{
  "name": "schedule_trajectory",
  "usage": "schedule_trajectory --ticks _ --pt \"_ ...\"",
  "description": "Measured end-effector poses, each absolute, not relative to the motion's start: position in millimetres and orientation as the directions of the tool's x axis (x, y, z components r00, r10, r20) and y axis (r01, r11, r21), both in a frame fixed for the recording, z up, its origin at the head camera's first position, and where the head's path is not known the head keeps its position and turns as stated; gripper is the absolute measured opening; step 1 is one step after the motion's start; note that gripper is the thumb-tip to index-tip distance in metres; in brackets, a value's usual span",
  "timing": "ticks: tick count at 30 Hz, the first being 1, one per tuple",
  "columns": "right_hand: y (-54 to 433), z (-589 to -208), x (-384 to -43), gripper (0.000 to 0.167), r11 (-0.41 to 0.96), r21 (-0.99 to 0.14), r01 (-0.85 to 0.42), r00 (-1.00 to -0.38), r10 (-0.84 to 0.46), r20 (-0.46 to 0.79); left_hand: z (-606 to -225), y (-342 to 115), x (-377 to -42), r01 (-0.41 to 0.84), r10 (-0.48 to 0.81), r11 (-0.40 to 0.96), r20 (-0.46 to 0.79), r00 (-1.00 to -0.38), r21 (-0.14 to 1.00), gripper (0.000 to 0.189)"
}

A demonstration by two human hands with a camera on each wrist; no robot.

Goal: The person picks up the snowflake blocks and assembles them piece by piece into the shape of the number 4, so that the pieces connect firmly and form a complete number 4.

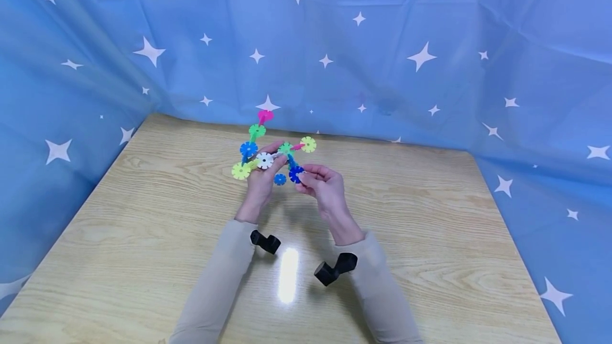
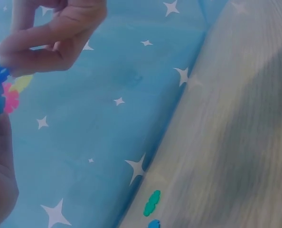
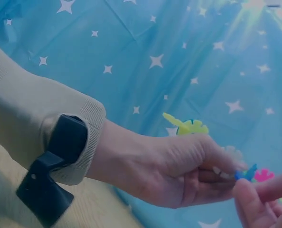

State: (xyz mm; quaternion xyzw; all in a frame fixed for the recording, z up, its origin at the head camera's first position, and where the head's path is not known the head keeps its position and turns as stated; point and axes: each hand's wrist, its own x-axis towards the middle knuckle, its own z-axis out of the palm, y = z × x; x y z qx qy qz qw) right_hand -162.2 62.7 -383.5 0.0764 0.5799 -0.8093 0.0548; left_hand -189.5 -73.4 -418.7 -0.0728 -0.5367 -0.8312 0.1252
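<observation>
My left hand point(image 1: 262, 182) holds a chain of notched plastic discs near its middle, by a white disc point(image 1: 264, 161) and a green disc point(image 1: 285, 148). From there the chain climbs at the left through a yellow disc point(image 1: 240, 171), a blue disc point(image 1: 248, 148) and a green one to a pink disc point(image 1: 265, 115) at the top. To the right, a pink disc leads to another yellow disc point(image 1: 308, 144). My right hand point(image 1: 325, 187) pinches a dark blue disc point(image 1: 296, 174) between thumb and fingers, at the end of a blue link below the green disc.
Below the hands, a loose blue disc point(image 1: 280, 179) lies on the wooden table point(image 1: 430, 238). A green disc point(image 2: 152, 203) also shows on the table in the left wrist view. Behind the table hangs a blue cloth point(image 1: 363, 57) with white stars.
</observation>
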Motion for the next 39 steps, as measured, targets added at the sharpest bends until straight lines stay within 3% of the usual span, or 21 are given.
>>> schedule_trajectory --ticks 6,11,25,32,39 --pt "60.8 -384.2 -162.4 0.01 -0.404 -0.883 0.237 -0.97 -0.045 -0.239 -414.3 -76.0 -192.7 0.342 -0.13 -0.389 0.317 -0.939 0.855 0.036" --pt "61.5 -382.7 -162.5 0.009 -0.404 -0.863 0.302 -0.952 -0.079 -0.296 -411.8 -79.5 -193.0 0.316 -0.089 -0.391 0.306 -0.948 0.865 0.037" --pt "62.0 -385.5 -161.4 0.004 -0.334 -0.898 0.287 -0.954 -0.015 -0.299 -417.9 -83.5 -187.0 0.237 0.023 -0.146 0.243 -0.97 0.96 0.038" --pt "62.7 -391.2 -163.5 0.004 -0.303 -0.929 0.213 -0.975 -0.009 -0.22 -419.3 -78.6 -187.3 0.265 -0.023 -0.212 0.266 -0.964 0.941 0.039" --pt "62.6 -395.1 -161.9 0.007 -0.288 -0.952 0.103 -0.994 0.013 -0.112 -416.8 -70.6 -188.2 0.22 -0.059 -0.427 0.216 -0.975 0.877 0.035"
